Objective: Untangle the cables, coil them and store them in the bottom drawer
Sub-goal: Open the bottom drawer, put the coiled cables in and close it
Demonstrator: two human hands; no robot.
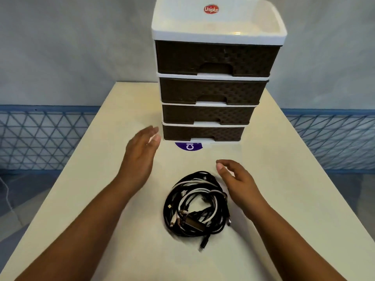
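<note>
Cables, black & white, lie in one tangled bundle on the cream desk, roughly mid-width, nearer the person than the drawer unit. One black plug end pokes out of the bundle toward the near edge. Bare desk shows on both sides of the bundle and betw. it and the unit; desk's L & R edges run well apart from the cables, far edge sits behind the unit.

Left hand hovers above the desk, L of the bundle, not touching it; palm faces inward, fingers straight and reaching toward the lower L corner of the unit, grip apart, holding nothing. Right hand is just beside the bundle's upper R side, fingers loosely curved, thumb apart from them, grip apart too, nothing in it; can't tell if it touches the cables.

Drawer unit: white frame w/ open top tray, four dark woven-look drawers, all closed. Bottom drawer is shut, contents hidden. Purple sticker on the desk, partly under the unit's front.
</note>
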